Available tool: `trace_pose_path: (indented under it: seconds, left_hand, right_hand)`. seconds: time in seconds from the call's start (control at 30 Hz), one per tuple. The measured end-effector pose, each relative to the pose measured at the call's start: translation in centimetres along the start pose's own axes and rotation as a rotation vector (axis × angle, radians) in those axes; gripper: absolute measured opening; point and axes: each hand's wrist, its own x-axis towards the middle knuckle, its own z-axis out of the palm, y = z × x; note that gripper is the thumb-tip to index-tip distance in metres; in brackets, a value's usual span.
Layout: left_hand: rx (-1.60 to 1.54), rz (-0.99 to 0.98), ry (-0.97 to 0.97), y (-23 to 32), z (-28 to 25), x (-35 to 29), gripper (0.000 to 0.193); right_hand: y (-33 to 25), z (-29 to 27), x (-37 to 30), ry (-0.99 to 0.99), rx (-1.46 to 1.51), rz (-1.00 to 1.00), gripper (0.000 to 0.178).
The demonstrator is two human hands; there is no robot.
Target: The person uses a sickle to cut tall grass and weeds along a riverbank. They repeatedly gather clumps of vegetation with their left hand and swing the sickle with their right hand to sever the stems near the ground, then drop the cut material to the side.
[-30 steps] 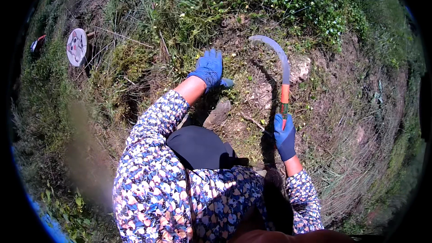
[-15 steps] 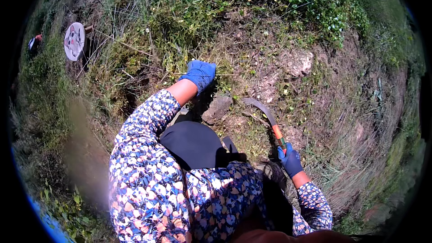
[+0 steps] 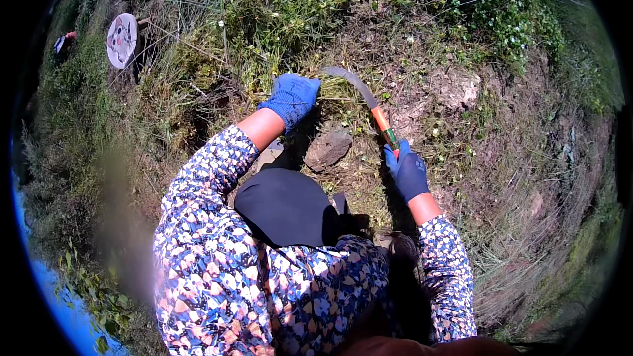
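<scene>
Right hand [image 3: 406, 168] closed around the handle of the sickle [image 3: 380, 118]; lower grip hidden in the fist. Blade reaches up-left, tip just right of the left hand [image 3: 293, 99], over grass [image 3: 339, 92]; can't tell if it touches. Left fingers curled, mostly hidden behind the glove's back; can't tell what they hold. Stone [image 3: 328, 149] below. Red object [image 3: 66, 41] at far left too small to identify. Forearm sleeve [image 3: 448, 277] partly shadowed.

Sickle blade [image 3: 358, 82]: smooth, shiny metal. Left glove [image 3: 291, 97]: matt, ribbed knit. Stone [image 3: 328, 150]: rough, matt.
</scene>
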Motion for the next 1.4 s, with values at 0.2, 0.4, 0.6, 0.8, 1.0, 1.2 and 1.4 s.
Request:
trace_pose_path:
  seconds: [0.2,0.4,0.6,0.8,1.0,1.2,1.4]
  left_hand:
    - [0.190,-0.389,-0.156,-14.0,3.6,-3.6,0.019]
    - [-0.213,-0.151,0.399,-6.2,-2.7,-4.3,0.069]
    - [-0.119,0.025,-0.025,0.9,3.6,-5.3,0.096]
    - [-0.032,-0.389,-0.133,-0.3,6.0,-5.7,0.049]
    - [-0.151,-0.191,-0.433,-1.6,4.4,-4.9,0.028]
    - [-0.072,-0.097,-0.428,-3.6,-0.6,-5.4,0.021]
    - [-0.089,-0.513,0.186,-14.9,-7.7,-5.5,0.025]
  right_hand:
    - [7.0,-1.7,-8.6,-0.085,0.072,0.188,0.036]
    - [3.3,-3.5,-7.0,-0.007,0.333,0.121,0.033]
    - [-0.7,-4.8,-2.4,-0.091,0.122,0.006,0.034]
    - [-0.8,-5.6,-3.7,-0.089,0.196,0.050,0.034]
    - [-4.0,-2.3,-2.9,-0.189,0.048,-0.048,0.033]
    - [-2.7,-8.5,-6.7,-0.388,0.084,0.112,0.034]
    - [-1.0,-10.7,-7.0,-0.161,0.280,0.162,0.035]
